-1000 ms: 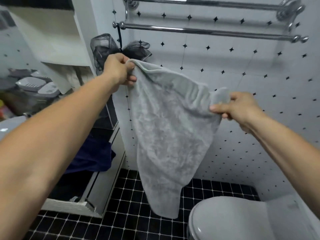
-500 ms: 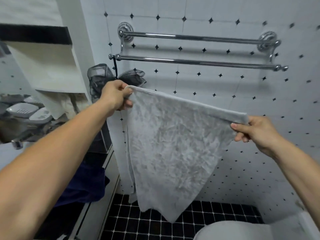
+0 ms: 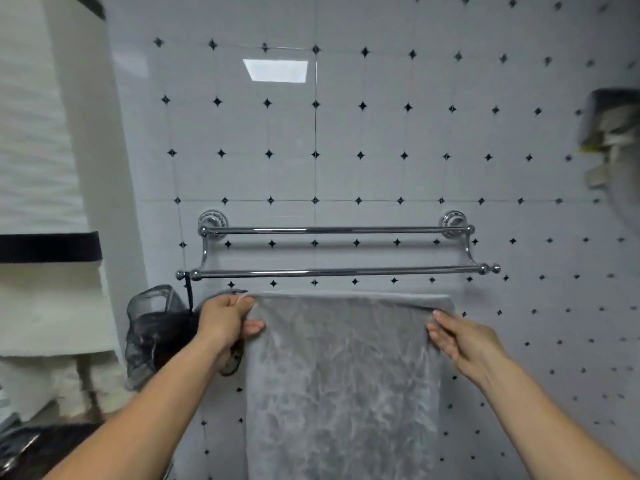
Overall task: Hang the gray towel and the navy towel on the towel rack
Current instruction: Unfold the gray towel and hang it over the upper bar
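Head view, facing the tiled wall (image 3: 381, 133).

- Gray towel (image 3: 343, 375): held spread out flat in front of the wall. Its top edge runs nearly level between the two hands. The body hangs straight down and leaves the picture at the bottom edge.
- Left hand (image 3: 225, 320): clenched around the towel's top left corner. Fingers curl over the top edge and the thumb presses on the front face. The towel extends to the right of and below this grasp.
- Right hand (image 3: 464, 341): pinches the top edge near the right corner, with its fingertips on the front face. A small part of the corner sticks out above and beyond the fingers. The towel extends to the left of and below this grasp.
- Towel rack (image 3: 336, 271): two chrome bars, both bare. The front, lower bar sits just above the towel's top edge, with a thin strip of wall showing between them. No contact can be seen.
- Black mesh pouf (image 3: 152, 327): hangs by a dark cord from the left end of the lower bar, behind the left wrist.
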